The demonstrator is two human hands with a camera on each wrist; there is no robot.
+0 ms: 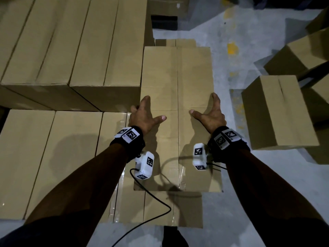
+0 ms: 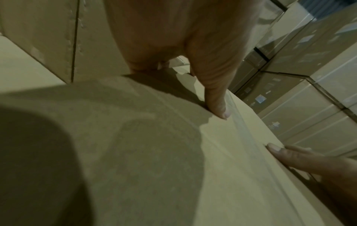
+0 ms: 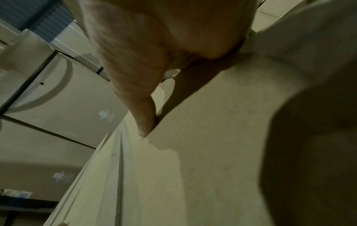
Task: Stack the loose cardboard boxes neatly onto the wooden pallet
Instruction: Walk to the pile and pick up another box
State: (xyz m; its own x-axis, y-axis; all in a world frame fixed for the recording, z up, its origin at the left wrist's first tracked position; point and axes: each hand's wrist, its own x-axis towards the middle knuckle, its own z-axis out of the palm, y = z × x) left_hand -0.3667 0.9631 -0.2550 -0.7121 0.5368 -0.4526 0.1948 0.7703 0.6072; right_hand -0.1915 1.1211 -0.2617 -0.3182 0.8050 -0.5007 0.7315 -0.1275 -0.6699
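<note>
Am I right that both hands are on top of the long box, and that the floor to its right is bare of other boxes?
Not quite. Both the left hand and right hand are on the long box, but the floor to its right is not bare: loose boxes stand there, as the head view shows.

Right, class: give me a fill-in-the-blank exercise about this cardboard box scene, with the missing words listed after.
1. Both hands, the left hand and the right hand, rest on the ____ face of the long cardboard box.
2. Each thumb points ____, toward the box's centre seam.
3. The separate cardboard box to the right stands on the ____.
4. A black ____ runs from the left wrist camera across the boxes.

Missing words: top; inward; floor; cable
</note>
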